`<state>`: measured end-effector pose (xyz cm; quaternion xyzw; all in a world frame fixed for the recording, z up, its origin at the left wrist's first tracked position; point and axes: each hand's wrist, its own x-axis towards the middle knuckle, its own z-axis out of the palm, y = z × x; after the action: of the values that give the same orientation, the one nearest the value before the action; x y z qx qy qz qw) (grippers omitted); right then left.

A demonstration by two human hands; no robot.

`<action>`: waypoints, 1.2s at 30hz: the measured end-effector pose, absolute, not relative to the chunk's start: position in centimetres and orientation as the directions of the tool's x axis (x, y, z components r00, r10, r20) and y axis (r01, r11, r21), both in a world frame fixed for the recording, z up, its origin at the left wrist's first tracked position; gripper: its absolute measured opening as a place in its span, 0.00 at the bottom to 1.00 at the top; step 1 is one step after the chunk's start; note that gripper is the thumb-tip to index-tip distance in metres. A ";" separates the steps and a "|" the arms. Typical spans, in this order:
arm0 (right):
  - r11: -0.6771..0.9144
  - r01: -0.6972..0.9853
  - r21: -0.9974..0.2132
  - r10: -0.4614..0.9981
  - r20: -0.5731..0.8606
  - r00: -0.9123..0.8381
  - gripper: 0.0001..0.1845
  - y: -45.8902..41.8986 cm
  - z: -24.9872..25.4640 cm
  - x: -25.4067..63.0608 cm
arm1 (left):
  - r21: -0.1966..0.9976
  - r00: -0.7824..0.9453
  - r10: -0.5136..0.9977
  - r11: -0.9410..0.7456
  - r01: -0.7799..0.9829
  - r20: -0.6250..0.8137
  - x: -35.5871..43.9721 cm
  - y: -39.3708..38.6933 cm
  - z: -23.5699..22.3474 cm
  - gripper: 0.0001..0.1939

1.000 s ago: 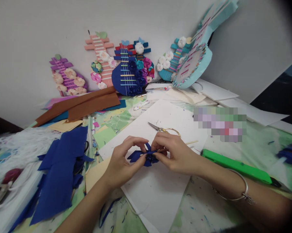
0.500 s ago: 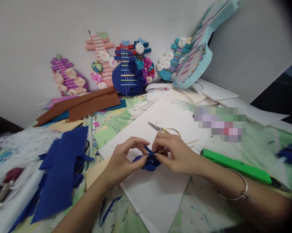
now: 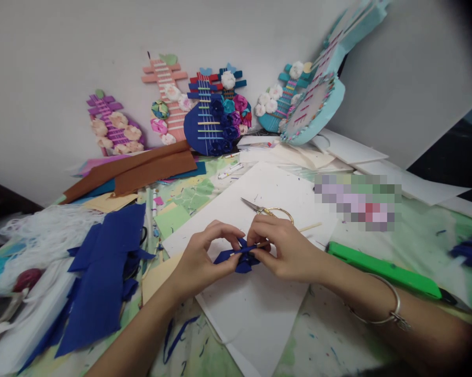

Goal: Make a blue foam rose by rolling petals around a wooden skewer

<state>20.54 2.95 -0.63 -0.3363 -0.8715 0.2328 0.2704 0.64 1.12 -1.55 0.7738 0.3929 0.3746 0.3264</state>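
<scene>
Over the white sheet, a small dark-blue crepe-paper flower [image 3: 244,266] is pinched between my two hands. My left hand [image 3: 204,256] grips its left side between thumb and fingertips. On the other side my right hand [image 3: 282,248] is closed on the flower and on a thin wooden stick [image 3: 311,227], whose pale end sticks out past the knuckles. Where the stick meets the petals is partly covered by my fingers. Gold-handled scissors [image 3: 255,205] lie just beyond my right hand, blades pointing left.
Blue crepe paper [image 3: 98,283] lies at left beside white stringy material [image 3: 51,230]. A green utility knife [image 3: 385,269] rests by my right forearm. Brown sheets [image 3: 153,170] lie farther back. Decorated guitar shapes [image 3: 204,125] lean on the wall, including a large light-blue one [image 3: 336,102].
The flower has turned slightly in my fingers, and its petals now spread differently, with one pointing left. Both hands keep their hold. The whole view has shifted a little.
</scene>
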 end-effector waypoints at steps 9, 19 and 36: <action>0.710 0.468 -0.527 0.683 0.354 -0.639 0.07 3.1 -1.1 20.6 | 0.795 0.380 0.868 -0.465 0.390 0.321 0.8 1.0 -1.5 0.13; 0.738 0.475 -0.480 0.663 0.378 -0.646 0.07 3.3 -1.6 20.5 | 0.766 0.358 0.871 -0.475 0.433 0.337 0.9 1.0 -1.4 0.12; 0.740 0.527 -0.418 0.667 0.354 -0.656 0.06 3.5 -2.4 20.3 | 0.643 0.382 0.846 -0.531 0.551 0.372 1.2 1.1 -2.0 0.12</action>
<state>20.29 3.53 -2.44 -0.3320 -0.8990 0.1405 0.2487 1.21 1.06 -1.99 0.8035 0.4347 0.3465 0.2130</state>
